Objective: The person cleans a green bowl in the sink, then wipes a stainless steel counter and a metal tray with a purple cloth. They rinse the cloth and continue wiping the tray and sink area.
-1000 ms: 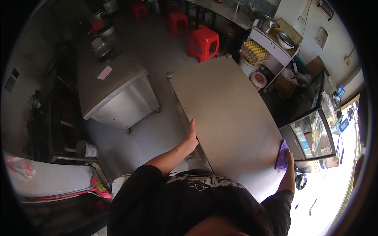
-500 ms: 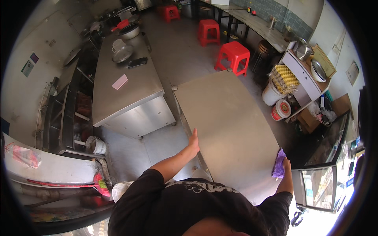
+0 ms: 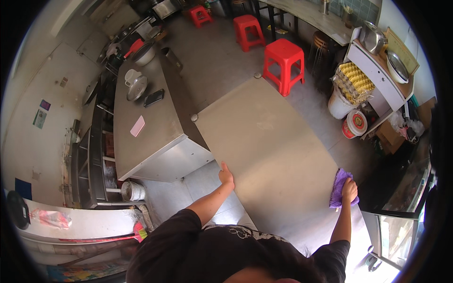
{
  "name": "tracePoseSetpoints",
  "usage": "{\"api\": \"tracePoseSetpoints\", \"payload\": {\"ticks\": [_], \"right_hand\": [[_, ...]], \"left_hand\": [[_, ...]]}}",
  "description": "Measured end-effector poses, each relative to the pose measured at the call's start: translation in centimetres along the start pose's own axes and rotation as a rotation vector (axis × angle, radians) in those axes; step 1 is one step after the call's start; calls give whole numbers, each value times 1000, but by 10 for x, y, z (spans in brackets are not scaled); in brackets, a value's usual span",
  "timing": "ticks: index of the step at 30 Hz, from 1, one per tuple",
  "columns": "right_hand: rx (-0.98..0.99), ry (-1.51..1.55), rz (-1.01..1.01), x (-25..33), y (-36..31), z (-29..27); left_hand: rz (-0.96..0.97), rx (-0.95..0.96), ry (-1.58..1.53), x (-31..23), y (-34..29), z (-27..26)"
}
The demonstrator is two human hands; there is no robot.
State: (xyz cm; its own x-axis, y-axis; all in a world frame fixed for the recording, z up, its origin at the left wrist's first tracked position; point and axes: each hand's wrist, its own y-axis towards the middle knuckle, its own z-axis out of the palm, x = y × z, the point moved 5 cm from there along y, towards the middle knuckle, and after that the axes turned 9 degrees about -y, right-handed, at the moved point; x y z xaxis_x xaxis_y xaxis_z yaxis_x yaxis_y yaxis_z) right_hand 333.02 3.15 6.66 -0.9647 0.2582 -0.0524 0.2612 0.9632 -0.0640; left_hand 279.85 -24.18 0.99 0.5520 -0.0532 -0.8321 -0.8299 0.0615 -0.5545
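In front of me stretches a metal-topped table (image 3: 269, 155). My left hand (image 3: 227, 177) is at its left edge, one digit pointing forward and the others mostly hidden; it appears to grip the edge. A purple cloth (image 3: 338, 187) lies against the tabletop near the right edge. My right hand (image 3: 349, 189) is closed over the cloth's right side, fingers bent around it. A faint smear (image 3: 265, 126) shows on the far part of the tabletop.
Left of the table stands a metal counter (image 3: 158, 120) with a phone (image 3: 154, 97), a pink item (image 3: 137, 126), a lid (image 3: 137, 88) and a pot (image 3: 143, 53). Beyond the table is a red stool (image 3: 284, 59). Egg trays (image 3: 353, 84) and a bucket (image 3: 355, 124) stand to the right.
My view has shifted and tilted. The purple cloth, still in my right hand, sits beside the table's right edge. My left hand stays at the left edge, its pose slightly different.
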Motion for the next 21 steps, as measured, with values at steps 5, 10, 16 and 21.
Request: {"api": "tracePoseSetpoints", "payload": {"ticks": [5, 10, 16, 21], "right_hand": [[-73, 63, -15, 29, 31, -8], [-304, 253, 80, 44, 73, 3], [-579, 577, 183, -24, 110, 14], [-550, 521, 462, -215, -19, -51]], "left_hand": [[93, -92, 228, -15, 26, 44], [141, -47, 410, -41, 60, 108], [215, -2, 419, -66, 104, 163], [281, 19, 433, -90, 143, 192]]}}
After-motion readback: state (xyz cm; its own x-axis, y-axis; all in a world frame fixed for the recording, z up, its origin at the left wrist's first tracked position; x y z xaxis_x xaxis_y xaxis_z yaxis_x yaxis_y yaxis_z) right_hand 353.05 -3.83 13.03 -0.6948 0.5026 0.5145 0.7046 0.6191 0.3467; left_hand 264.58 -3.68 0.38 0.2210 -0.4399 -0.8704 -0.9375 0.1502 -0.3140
